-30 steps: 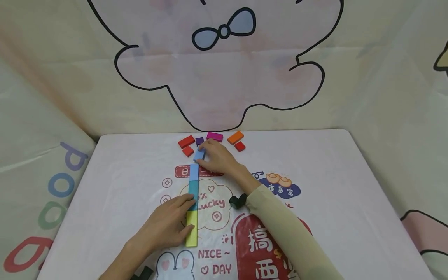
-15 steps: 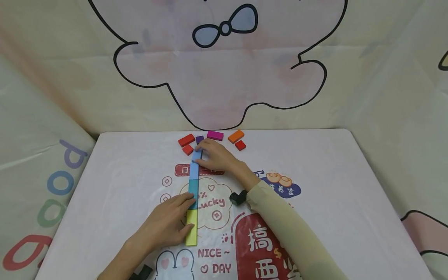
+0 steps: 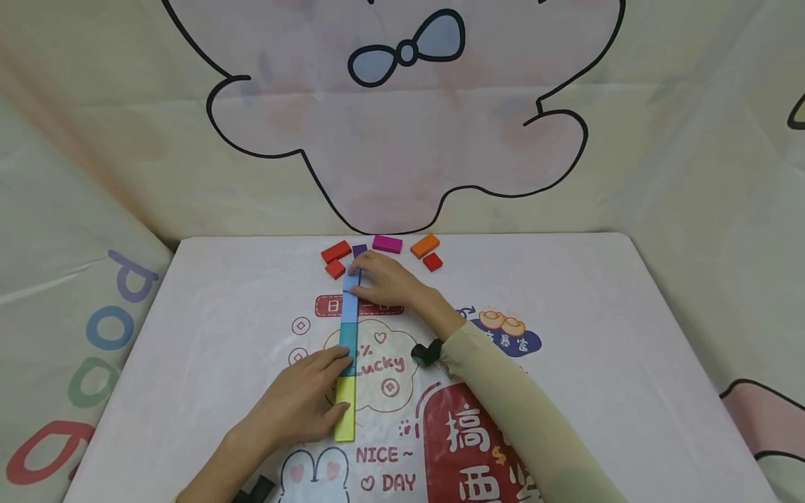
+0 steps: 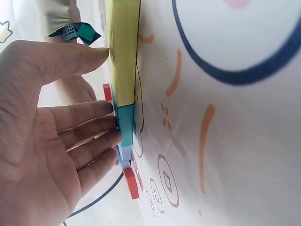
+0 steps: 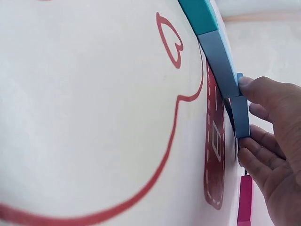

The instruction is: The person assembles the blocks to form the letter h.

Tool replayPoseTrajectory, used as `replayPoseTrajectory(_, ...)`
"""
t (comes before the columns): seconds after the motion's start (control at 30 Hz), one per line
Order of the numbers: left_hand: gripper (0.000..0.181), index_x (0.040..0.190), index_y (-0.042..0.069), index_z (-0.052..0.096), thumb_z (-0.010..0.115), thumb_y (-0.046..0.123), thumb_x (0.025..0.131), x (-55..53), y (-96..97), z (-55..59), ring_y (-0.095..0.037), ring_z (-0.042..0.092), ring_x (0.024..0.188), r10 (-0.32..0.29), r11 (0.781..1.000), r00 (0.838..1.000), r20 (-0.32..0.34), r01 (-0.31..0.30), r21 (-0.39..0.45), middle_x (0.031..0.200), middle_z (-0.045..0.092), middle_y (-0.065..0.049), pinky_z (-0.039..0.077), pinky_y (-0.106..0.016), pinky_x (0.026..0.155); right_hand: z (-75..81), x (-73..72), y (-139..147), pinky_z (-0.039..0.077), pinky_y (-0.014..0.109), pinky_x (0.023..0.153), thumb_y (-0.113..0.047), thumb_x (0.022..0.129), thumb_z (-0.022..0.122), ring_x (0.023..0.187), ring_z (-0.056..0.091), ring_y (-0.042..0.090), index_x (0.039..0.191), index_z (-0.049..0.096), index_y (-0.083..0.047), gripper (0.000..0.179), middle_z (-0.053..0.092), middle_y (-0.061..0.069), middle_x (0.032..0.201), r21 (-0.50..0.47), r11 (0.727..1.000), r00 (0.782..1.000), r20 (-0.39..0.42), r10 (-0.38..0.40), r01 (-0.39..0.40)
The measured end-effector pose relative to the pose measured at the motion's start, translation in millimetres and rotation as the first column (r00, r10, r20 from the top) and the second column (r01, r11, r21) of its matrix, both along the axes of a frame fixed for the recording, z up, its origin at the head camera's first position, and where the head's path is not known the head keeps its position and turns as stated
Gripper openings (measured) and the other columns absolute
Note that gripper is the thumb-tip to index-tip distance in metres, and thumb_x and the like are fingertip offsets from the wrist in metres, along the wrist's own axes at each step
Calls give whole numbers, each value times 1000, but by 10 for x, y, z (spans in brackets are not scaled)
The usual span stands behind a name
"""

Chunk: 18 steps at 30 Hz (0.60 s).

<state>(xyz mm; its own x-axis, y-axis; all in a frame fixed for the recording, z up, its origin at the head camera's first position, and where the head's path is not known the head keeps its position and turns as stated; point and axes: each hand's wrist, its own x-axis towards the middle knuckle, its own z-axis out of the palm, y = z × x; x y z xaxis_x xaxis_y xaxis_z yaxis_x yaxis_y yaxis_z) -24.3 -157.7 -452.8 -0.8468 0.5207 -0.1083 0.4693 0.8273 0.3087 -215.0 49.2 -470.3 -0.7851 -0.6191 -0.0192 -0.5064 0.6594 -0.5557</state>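
Head: right hand [image 3: 391,281] beyond left hand [image 3: 303,399]

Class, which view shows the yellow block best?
The head view: both ends of the yellow block are in frame. The left wrist view is closer but cuts one end off; the right wrist view shows none.

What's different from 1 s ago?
The far light-blue block, held by the right hand, shifted left and straightened, now roughly in line with the near light-blue block. No visible new grip or release. Unchanged: left hand at the teal block and yellow block; orange block in place.
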Motion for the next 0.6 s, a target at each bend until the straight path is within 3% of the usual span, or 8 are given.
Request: replayPoseTrajectory(0.6,72,148,11,61,81,44,88,9,-16,-13,-30,55,147,8,1000,1000,12,-8,4,160,55,-6,51,-52,118,-26,-15,2,46,41,124,-33,100,74,143,55,22,134,69,-17,38,62,4,148,-7,1000,1000,23,21,-21)
